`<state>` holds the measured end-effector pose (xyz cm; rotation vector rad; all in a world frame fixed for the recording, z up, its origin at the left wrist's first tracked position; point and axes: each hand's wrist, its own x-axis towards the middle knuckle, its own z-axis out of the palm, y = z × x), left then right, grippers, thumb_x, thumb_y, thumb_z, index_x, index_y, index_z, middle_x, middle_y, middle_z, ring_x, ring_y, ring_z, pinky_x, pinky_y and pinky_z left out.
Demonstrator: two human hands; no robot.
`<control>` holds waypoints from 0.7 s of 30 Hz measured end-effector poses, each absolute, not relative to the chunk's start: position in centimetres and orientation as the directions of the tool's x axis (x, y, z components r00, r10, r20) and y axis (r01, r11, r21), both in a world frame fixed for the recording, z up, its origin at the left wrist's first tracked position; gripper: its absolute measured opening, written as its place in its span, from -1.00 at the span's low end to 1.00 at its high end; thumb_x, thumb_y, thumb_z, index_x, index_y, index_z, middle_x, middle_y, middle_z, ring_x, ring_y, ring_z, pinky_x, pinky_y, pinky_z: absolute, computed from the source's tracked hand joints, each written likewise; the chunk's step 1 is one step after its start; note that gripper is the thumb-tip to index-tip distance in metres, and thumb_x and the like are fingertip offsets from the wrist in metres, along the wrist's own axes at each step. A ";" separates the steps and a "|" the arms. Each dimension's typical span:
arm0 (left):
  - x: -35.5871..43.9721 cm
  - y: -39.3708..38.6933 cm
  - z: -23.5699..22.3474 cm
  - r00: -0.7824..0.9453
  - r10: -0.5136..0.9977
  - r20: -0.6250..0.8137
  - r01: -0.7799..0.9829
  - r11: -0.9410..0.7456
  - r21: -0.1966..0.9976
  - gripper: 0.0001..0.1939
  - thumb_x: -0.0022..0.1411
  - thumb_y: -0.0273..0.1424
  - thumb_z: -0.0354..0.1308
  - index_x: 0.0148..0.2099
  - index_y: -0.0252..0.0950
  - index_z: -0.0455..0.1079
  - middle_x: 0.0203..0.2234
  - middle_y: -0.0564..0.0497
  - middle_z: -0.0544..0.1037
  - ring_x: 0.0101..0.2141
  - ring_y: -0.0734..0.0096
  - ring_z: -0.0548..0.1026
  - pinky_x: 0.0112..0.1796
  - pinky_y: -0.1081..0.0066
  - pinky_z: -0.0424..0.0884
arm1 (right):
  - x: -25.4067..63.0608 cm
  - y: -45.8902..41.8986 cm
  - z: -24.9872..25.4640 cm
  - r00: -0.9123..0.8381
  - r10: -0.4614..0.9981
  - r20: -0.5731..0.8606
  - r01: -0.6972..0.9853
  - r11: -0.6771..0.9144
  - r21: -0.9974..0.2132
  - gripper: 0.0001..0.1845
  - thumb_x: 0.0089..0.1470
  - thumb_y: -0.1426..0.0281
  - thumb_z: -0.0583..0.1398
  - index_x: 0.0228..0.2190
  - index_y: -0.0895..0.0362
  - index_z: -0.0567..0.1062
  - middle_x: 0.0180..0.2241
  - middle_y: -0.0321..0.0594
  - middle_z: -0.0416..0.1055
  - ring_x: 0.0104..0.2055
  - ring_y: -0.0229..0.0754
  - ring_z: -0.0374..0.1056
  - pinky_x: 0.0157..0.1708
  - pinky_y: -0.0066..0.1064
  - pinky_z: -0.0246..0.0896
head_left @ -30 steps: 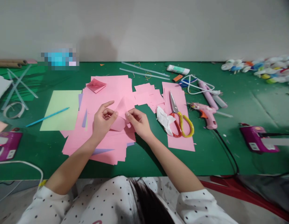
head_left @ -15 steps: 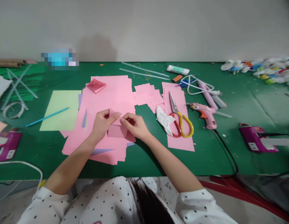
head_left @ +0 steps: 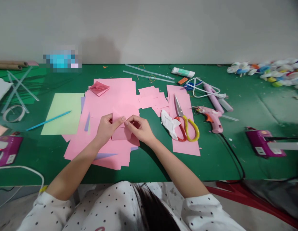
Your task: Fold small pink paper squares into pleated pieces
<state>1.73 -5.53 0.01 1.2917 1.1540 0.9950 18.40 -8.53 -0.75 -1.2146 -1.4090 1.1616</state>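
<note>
Soft, muted light (one patch [head_left: 62,59] pixelated).

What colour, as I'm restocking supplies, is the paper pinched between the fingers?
The pinched paper is plain pink, best seen in the head view.

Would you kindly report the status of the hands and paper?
Left hand and right hand both pinching folded pink paper. Paper over stacked pink sheets. Scissors off to the right, apart from both hands.
</note>
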 end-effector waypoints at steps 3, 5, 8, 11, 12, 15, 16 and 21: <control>1.8 -5.6 0.2 0.146 0.987 -0.071 0.071 0.061 0.996 -0.64 0.00 -0.15 0.41 -0.49 -0.32 0.41 -0.56 0.06 0.46 -0.53 0.49 0.35 -0.52 0.48 0.28 | 18.4 -8.4 -0.7 -0.090 0.994 0.058 0.131 0.070 -0.989 -0.58 0.09 0.00 0.25 -0.46 0.11 0.46 -0.53 -0.32 0.39 -0.52 -0.29 0.23 -0.47 -0.41 0.14; 1.9 -5.6 0.3 0.135 0.989 -0.067 0.066 0.059 0.996 -0.64 0.01 -0.17 0.42 -0.49 -0.32 0.41 -0.55 0.05 0.46 -0.52 0.50 0.35 -0.52 0.48 0.28 | 18.4 -8.4 -0.8 -0.087 0.995 0.051 0.125 0.062 -0.990 -0.58 0.08 0.00 0.26 -0.47 0.11 0.46 -0.54 -0.32 0.39 -0.53 -0.30 0.23 -0.47 -0.41 0.15; 1.9 -5.5 0.3 0.126 0.990 -0.064 0.058 0.057 0.997 -0.65 0.01 -0.20 0.42 -0.51 -0.33 0.39 -0.57 0.08 0.43 -0.54 0.53 0.32 -0.53 0.49 0.25 | 18.3 -8.3 -0.9 -0.080 0.996 0.035 0.101 0.043 -0.994 -0.58 0.05 0.00 0.28 -0.47 0.11 0.45 -0.54 -0.33 0.38 -0.53 -0.30 0.22 -0.49 -0.42 0.14; 1.8 -5.3 0.2 0.118 0.990 -0.076 0.050 0.070 0.996 -0.64 0.04 -0.18 0.40 -0.50 -0.33 0.38 -0.58 0.08 0.41 -0.54 0.53 0.32 -0.53 0.49 0.25 | 18.3 -8.2 -1.0 -0.062 0.998 0.027 0.084 0.032 -0.996 -0.56 0.05 -0.01 0.27 -0.50 0.11 0.43 -0.57 -0.34 0.34 -0.55 -0.31 0.21 -0.51 -0.42 0.13; 1.8 -5.3 0.1 0.113 0.990 -0.080 0.052 0.074 0.996 -0.63 0.05 -0.16 0.40 -0.50 -0.33 0.38 -0.59 0.08 0.40 -0.54 0.53 0.32 -0.53 0.48 0.25 | 18.4 -8.2 -1.0 -0.059 0.998 0.027 0.084 0.031 -0.996 -0.55 0.06 -0.02 0.27 -0.51 0.11 0.42 -0.58 -0.35 0.32 -0.55 -0.31 0.20 -0.51 -0.42 0.13; 1.7 -5.2 0.0 0.099 0.991 -0.085 0.060 0.079 0.995 -0.60 0.05 -0.13 0.39 -0.50 -0.32 0.37 -0.59 0.08 0.40 -0.55 0.51 0.34 -0.53 0.47 0.26 | 18.4 -8.2 -0.9 -0.065 0.998 0.024 0.097 0.030 -0.995 -0.53 0.07 -0.04 0.25 -0.51 0.10 0.41 -0.59 -0.35 0.32 -0.56 -0.30 0.21 -0.51 -0.41 0.13; 1.6 -5.2 0.0 0.096 0.992 -0.085 0.060 0.080 0.995 -0.60 0.04 -0.13 0.40 -0.50 -0.32 0.37 -0.60 0.08 0.40 -0.55 0.51 0.34 -0.53 0.47 0.27 | 18.5 -8.2 -0.9 -0.063 0.998 0.024 0.103 0.030 -0.994 -0.53 0.07 -0.05 0.25 -0.51 0.10 0.41 -0.58 -0.34 0.33 -0.56 -0.30 0.22 -0.51 -0.41 0.14; 1.6 -5.3 0.0 0.079 0.991 -0.109 0.025 0.107 0.994 -0.62 0.04 -0.14 0.40 -0.48 -0.32 0.39 -0.57 0.07 0.44 -0.53 0.49 0.38 -0.50 0.46 0.31 | 18.4 -8.2 -0.9 -0.049 0.998 0.025 0.100 0.029 -0.995 -0.53 0.06 -0.05 0.26 -0.53 0.09 0.40 -0.59 -0.35 0.32 -0.56 -0.30 0.21 -0.51 -0.41 0.13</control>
